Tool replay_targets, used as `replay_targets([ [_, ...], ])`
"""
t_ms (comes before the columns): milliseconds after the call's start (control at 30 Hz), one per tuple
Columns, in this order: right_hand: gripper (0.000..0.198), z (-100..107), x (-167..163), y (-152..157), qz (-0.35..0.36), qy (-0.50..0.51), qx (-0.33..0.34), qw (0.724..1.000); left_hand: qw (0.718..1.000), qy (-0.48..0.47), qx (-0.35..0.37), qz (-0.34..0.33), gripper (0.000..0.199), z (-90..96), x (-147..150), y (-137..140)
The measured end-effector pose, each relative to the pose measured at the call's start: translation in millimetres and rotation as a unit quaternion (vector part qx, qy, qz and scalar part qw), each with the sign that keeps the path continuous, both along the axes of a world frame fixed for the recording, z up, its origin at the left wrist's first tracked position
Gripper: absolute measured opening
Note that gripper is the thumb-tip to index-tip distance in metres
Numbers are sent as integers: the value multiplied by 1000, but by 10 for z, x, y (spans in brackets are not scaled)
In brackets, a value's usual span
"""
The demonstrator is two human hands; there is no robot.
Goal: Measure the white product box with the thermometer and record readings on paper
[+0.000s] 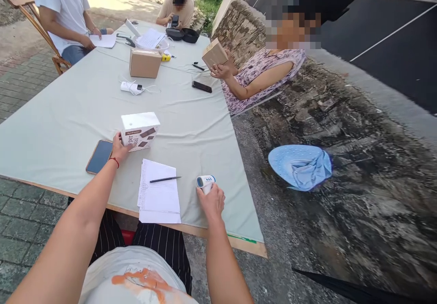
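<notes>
- Holding the near left corner of a printed white box (140,133), the left hand (121,147) has its fingers bent round the edge, the thumb across the front, covering part of the lettering; the box stands on the cloth-covered tabletop (191,126).
- The right hand (212,200) has its fingers closed around the handle of a white-and-blue handheld thermometer (205,182), buttons facing up, near the tabletop's front edge; whether it touches the cloth cannot be told.
- Between the forearms lie sheets of paper (160,199), with a dark pen (165,179) across them.
- A smartphone (99,157) lies just beside the left wrist, which wears a red bracelet (114,162).
- Beyond the white box are a white power bank (131,87) with its cable and, farther back, a plain cardboard box (145,63).
- To the right, a seated co-worker holds a small brown carton (215,54) in both hands, near a black phone (201,86).
- At the far end, another person handles a dark device; one at left touches papers (103,40).
- A light-blue hat (300,165) lies off the tabletop, at right.
</notes>
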State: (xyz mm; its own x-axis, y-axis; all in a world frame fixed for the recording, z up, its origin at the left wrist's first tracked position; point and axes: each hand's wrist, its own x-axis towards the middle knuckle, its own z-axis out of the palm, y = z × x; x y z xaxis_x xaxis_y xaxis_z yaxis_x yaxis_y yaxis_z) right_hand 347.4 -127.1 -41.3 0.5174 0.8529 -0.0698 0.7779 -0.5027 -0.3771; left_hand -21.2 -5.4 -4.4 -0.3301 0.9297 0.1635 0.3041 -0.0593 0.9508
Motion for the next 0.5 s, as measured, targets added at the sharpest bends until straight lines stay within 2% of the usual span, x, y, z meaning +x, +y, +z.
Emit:
replay_targets([
  [67,64,21,66,23,-11,3,-27,1000,999,-48,-22,9,63,9,46,-33],
  [167,55,82,137,85,-21,31,-61,997,993,-97,-32,57,48,-5,116,-120],
  [233,49,167,100,134,-15,87,-40,995,994,-66,-20,80,45,-26,145,-184],
  [300,49,293,-60,173,6,189,24,982,997,-12,-7,82,46,-44,164,-239],
  [367,50,441,-346,195,46,341,91,934,997,26,-7,72,49,-54,176,-281],
  [433,49,574,-706,207,72,492,97,862,997,40,-13,60,52,-59,185,-312],
  [500,46,655,-1066,220,96,589,81,798,997,52,-14,53,56,-71,190,-339],
])
